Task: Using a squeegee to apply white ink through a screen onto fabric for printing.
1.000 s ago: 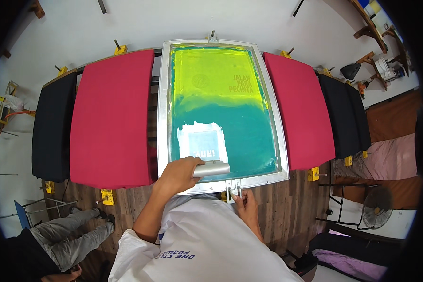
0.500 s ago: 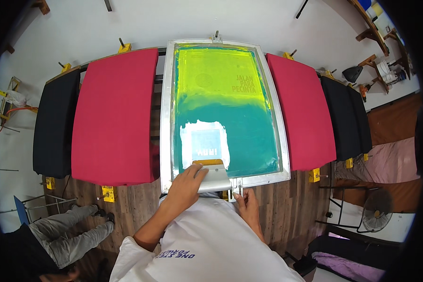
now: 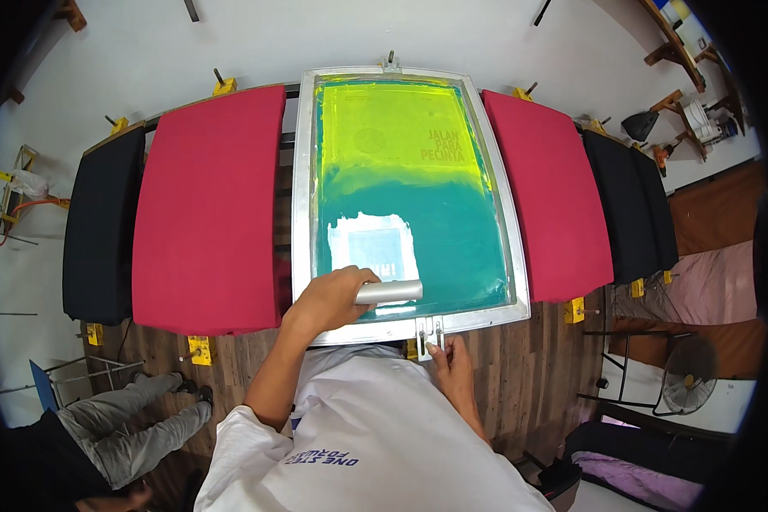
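Note:
A metal-framed printing screen (image 3: 301, 171) lies flat in front of me, its mesh yellow-green at the far end and teal near me, with a white ink patch (image 3: 375, 243) in the teal area. My left hand (image 3: 328, 299) grips the silver handle of a squeegee (image 3: 390, 292) resting on the mesh at the near edge of the white patch. Below the frame's near rail, my right hand (image 3: 454, 369) holds a small metal bracket (image 3: 429, 333) that sticks out from the rail.
Red fabric-covered platens lie left (image 3: 206, 209) and right (image 3: 548, 196) of the screen, with black ones (image 3: 102, 222) (image 3: 631, 205) beyond them. Yellow clamps sit along the edges. Another person sits on the wooden floor at lower left (image 3: 119, 435). A fan (image 3: 687, 384) stands at the right.
My left hand has shifted the squeegee slightly to the right along the near end of the screen. My right hand has stayed at the bracket.

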The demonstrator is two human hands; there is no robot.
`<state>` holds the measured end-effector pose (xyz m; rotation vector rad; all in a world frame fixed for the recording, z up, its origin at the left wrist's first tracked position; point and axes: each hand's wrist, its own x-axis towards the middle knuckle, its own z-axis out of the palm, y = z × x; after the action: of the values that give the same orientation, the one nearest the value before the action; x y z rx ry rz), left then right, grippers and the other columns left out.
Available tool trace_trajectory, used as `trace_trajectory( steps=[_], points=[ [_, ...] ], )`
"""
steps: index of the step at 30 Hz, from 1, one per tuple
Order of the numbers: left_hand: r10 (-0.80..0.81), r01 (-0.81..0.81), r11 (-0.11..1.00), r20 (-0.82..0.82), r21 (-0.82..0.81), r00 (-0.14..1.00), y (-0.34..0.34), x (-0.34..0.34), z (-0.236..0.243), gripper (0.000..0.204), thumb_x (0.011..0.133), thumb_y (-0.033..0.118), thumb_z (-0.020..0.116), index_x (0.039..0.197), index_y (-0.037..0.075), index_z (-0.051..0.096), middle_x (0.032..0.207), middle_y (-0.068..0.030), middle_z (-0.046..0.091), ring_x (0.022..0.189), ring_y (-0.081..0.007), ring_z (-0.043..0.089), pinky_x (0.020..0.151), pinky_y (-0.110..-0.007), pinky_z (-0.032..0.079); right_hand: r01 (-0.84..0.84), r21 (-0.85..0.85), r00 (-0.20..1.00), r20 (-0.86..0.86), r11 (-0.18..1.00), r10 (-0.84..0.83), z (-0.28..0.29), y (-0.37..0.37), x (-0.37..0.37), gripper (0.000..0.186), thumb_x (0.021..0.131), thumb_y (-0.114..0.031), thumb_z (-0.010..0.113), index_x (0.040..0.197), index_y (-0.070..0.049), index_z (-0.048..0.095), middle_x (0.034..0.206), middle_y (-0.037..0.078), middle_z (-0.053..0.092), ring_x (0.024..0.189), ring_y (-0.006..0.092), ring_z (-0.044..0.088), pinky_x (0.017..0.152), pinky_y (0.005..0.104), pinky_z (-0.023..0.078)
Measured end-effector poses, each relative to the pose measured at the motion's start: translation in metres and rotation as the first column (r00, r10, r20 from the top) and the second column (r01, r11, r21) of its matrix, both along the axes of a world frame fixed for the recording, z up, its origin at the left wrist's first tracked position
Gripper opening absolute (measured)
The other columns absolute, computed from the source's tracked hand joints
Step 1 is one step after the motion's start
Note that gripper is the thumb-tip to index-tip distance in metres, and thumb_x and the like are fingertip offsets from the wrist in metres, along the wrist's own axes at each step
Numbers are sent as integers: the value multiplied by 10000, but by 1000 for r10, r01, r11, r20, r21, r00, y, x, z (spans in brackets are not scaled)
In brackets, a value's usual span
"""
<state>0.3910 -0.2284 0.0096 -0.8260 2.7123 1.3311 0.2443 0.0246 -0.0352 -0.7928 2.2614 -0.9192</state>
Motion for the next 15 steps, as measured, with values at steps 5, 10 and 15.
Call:
trace_trajectory(
  steps=[5, 10, 15],
  points=[
    [39, -39, 998, -5, -39, 999, 24, 8, 2, 434, 769, 63, 734, 1186, 70, 614, 1149, -143, 624, 1065, -346, 604, 910, -412, 499, 8, 33, 1000, -17, 999, -8, 5, 0, 2, 312, 938, -257, 661, 910, 26, 533, 689, 163, 573, 599, 265, 534, 577, 401, 440],
    [62, -81, 978, -106, -190, 992, 58, 19, -5, 617, 679, -67, 721, 1263, 52, 562, 1293, -161, 542, 1202, -362, 531, 1000, -415, 470, -13, -7, 999, -32, 1000, 13, 4, -1, 2, 287, 938, -224, 662, 903, 29, 531, 692, 167, 577, 599, 262, 533, 576, 398, 439],
    [46, -77, 959, -118, -272, 992, 71, 24, -13, 666, 643, -118, 663, 1284, 22, 547, 1317, -196, 514, 1233, -364, 514, 966, -430, 489, -45, -6, 998, -37, 999, 44, 2, -1, -1, 277, 937, -206, 662, 899, 33, 527, 690, 171, 574, 597, 261, 532, 569, 401, 434]
  ],
)
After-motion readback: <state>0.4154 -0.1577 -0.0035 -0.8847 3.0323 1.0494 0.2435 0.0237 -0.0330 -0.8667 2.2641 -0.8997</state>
